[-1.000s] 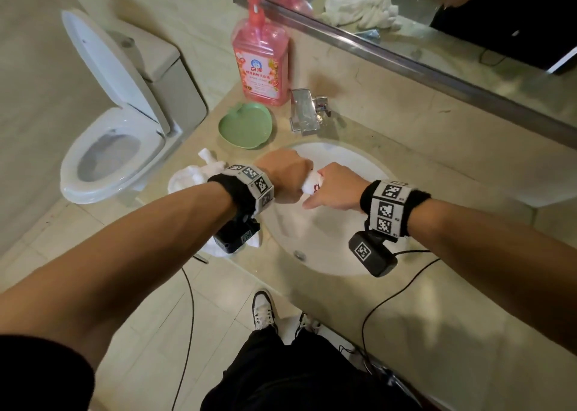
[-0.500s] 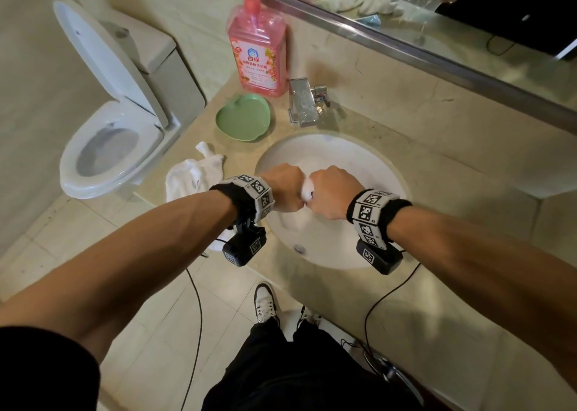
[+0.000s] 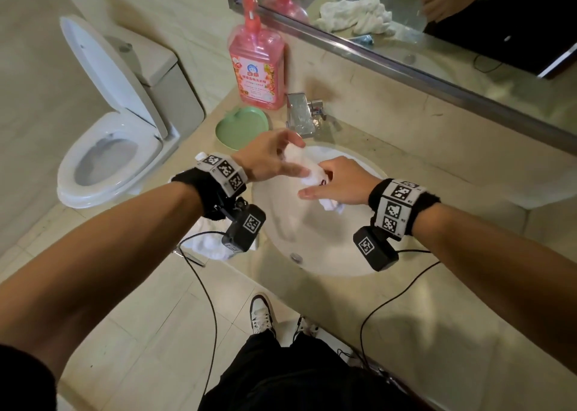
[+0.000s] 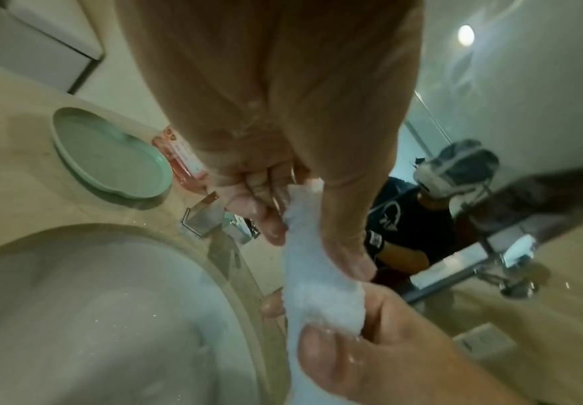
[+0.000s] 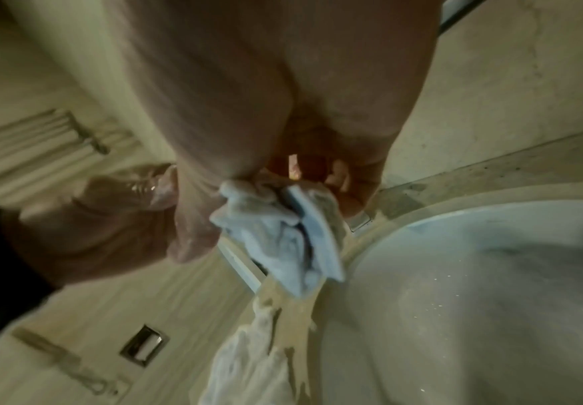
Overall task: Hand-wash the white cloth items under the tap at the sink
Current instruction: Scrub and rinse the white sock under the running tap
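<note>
Over the sink (image 3: 340,263), just in front of the tap (image 3: 301,115), the left hand (image 3: 268,160) and right hand (image 3: 338,181) each pinch an end of one white cloth (image 3: 307,168); it seems twisted.

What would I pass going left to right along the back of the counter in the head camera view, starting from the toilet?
Toilet → green heart-shaped dish → pink pump bottle → chrome tap.
</note>
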